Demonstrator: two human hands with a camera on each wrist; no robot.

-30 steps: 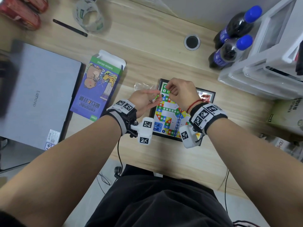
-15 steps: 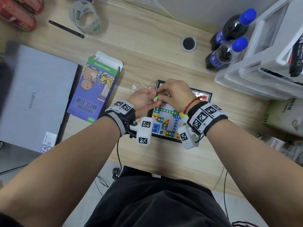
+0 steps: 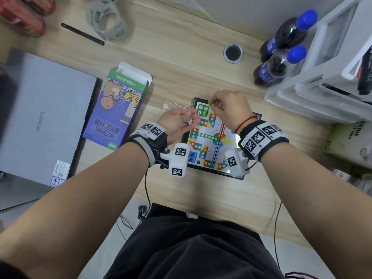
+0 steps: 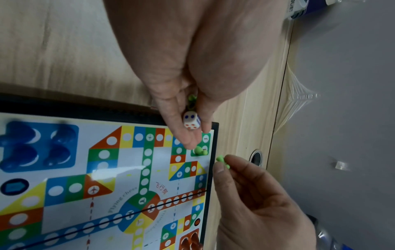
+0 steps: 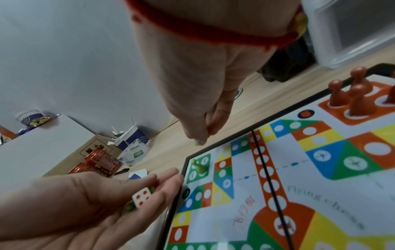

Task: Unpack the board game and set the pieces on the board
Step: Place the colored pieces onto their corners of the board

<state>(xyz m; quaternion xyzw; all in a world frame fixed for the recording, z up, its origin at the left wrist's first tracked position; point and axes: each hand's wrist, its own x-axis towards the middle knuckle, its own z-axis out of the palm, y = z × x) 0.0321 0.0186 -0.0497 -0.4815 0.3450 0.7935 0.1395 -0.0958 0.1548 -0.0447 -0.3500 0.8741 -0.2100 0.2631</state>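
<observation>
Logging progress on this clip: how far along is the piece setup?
Done: board open on the desk; blue pawns and orange pawns on their bases; one green pawn placed.
In hand: right hand pinches a second green pawn; left hand cups the die and more green pawns.
Left: remaining greens; yellow corner hidden.

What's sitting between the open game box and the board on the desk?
A crumpled clear plastic bag lies between game box and board, in the head view.

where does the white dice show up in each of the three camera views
Head: the dice lies in the left hand, beside the board's left edge.
Left wrist: dice centre frame, on the fingers.
Right wrist: dice lower left, in the palm.
Shared landmark: the green pawn standing on the board.
</observation>
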